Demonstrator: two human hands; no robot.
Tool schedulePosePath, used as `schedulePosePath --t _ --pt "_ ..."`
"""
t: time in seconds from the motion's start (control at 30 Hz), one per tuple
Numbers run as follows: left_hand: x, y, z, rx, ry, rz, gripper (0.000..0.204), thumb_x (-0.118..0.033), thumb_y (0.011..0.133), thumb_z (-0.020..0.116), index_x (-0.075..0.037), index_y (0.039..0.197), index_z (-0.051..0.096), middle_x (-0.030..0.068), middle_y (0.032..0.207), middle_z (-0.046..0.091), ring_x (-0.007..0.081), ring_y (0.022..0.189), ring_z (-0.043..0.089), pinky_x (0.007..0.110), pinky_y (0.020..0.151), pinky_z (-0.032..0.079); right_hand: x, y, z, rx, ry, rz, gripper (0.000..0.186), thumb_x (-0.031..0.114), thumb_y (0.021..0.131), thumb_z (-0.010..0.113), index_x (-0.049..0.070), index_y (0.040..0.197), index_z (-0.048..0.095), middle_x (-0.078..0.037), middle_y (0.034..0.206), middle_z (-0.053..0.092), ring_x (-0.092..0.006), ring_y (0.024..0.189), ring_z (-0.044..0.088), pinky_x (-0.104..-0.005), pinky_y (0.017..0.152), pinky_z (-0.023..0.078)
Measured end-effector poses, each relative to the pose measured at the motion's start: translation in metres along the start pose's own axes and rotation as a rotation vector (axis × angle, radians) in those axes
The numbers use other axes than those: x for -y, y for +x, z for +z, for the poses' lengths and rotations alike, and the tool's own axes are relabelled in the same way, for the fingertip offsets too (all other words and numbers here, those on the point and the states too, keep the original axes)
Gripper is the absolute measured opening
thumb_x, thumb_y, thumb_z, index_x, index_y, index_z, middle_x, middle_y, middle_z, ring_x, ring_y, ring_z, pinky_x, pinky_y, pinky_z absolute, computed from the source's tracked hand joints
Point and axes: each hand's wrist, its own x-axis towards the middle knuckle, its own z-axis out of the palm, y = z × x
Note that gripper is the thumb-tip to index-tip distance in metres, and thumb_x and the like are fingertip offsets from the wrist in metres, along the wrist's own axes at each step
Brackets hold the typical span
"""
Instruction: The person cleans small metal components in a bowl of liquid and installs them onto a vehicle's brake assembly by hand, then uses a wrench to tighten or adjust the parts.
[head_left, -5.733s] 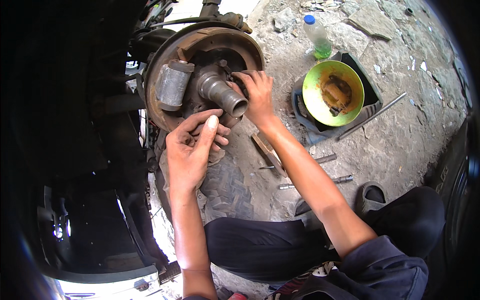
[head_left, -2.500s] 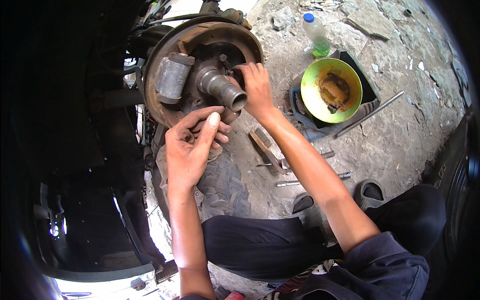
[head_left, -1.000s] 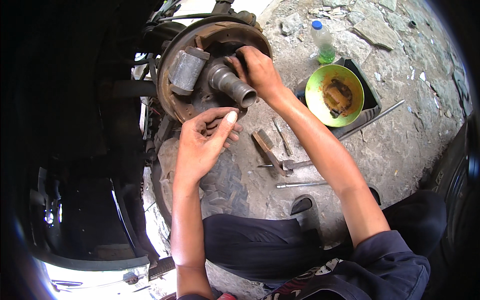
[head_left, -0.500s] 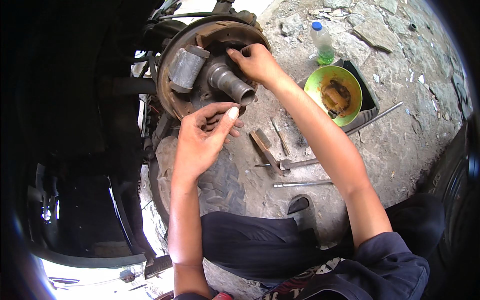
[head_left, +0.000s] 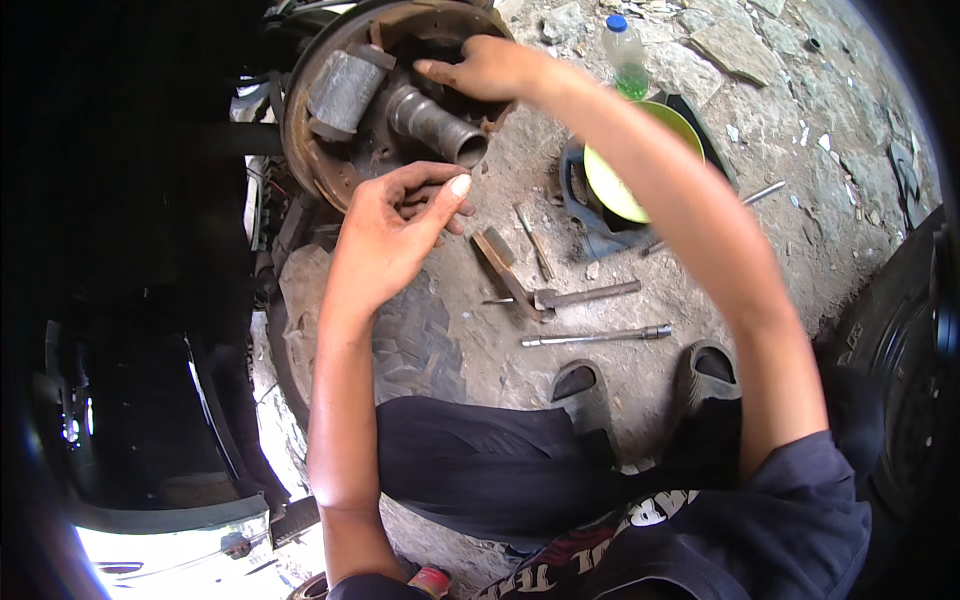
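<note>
A rusty round brake backing plate (head_left: 300,120) stands at the upper left, with a bare hollow spindle (head_left: 432,125) jutting from its middle and a grey metal cylinder (head_left: 345,95) beside it. My right hand (head_left: 490,70) reaches to the plate's upper right edge. Its thumb points inward toward the spindle, while its other fingertips are mostly hidden. Just below the spindle's open end, my left hand (head_left: 390,225) hangs in the air, fingers curled and thumb tip against the index finger. Whatever it may pinch is too small or hidden to see.
On the ground lie a wire brush (head_left: 505,270), a hammer (head_left: 590,293), a thin rod (head_left: 535,240) and a metal bar (head_left: 597,336). My right forearm crosses over a green bowl (head_left: 610,190). Beyond it stands a bottle (head_left: 627,65) with green liquid. A tyre (head_left: 900,340) is at right.
The view has shifted, so the brake and tools sit further up and left. My right hand shifts slightly along the plate, its forearm now covering much of the bowl. The left hand keeps its pose.
</note>
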Motion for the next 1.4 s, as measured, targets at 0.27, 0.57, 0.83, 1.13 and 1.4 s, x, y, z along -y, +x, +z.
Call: schedulePosePath --t 0.27,0.57,0.83,1.13,1.4 --pt "0.035 -0.003 0.012 0.192 0.201 -0.006 0.028 -0.026 0.085 0.072 0.002 0.083 0.069 0.0064 0.069 0.064 0.0088 0.064 0.056 0.025 0.061 0.045 0.006 -0.021 -0.023 0.999 -0.914 0.325 0.050 0.048 0.081 0.071 0.005 0.106 0.066 -0.009 0.105 0.068 -0.0260 0.089 0.066 -0.0445 0.071 0.052" --pt "0.039 -0.017 0.043 0.266 0.279 0.030 0.036 -0.032 0.087 0.068 0.003 0.081 0.066 0.0059 0.069 0.064 0.0086 0.065 0.056 0.026 0.062 0.046 -0.156 -0.262 0.065 1.207 -0.749 -0.035 0.053 0.047 0.085 0.065 0.002 0.112 0.059 -0.017 0.103 0.065 -0.0329 0.095 0.065 -0.0431 0.081 0.054" --pt "0.025 -0.025 0.048 0.443 0.315 0.127 0.049 -0.042 0.086 0.066 0.003 0.108 0.064 0.0230 0.093 0.068 0.0309 0.090 0.068 0.039 0.081 0.053 -0.226 -0.311 0.077 1.057 -0.840 -0.562 0.034 0.025 0.090 0.054 -0.001 0.112 0.054 -0.017 0.099 0.064 -0.0331 0.088 0.067 -0.0425 0.071 0.055" --pt "0.025 -0.014 0.045 0.399 0.368 0.331 0.047 -0.039 0.087 0.065 0.002 0.111 0.062 0.0221 0.097 0.068 0.0324 0.093 0.067 0.039 0.082 0.052 -0.185 -0.288 0.039 0.990 -0.391 0.058 0.033 0.022 0.086 0.053 -0.008 0.100 0.053 -0.030 0.087 0.064 -0.0462 0.086 0.063 -0.0497 0.077 0.051" --pt "0.135 -0.008 0.068 -0.117 0.110 -0.014 0.042 -0.030 0.090 0.066 0.001 0.118 0.059 0.0115 0.105 0.067 0.0180 0.098 0.064 0.031 0.077 0.052 -0.096 -0.318 -0.052 0.748 -0.111 0.426 0.052 0.048 0.096 0.047 -0.002 0.107 0.054 -0.026 0.092 0.064 -0.0394 0.088 0.063 -0.0459 0.079 0.049"
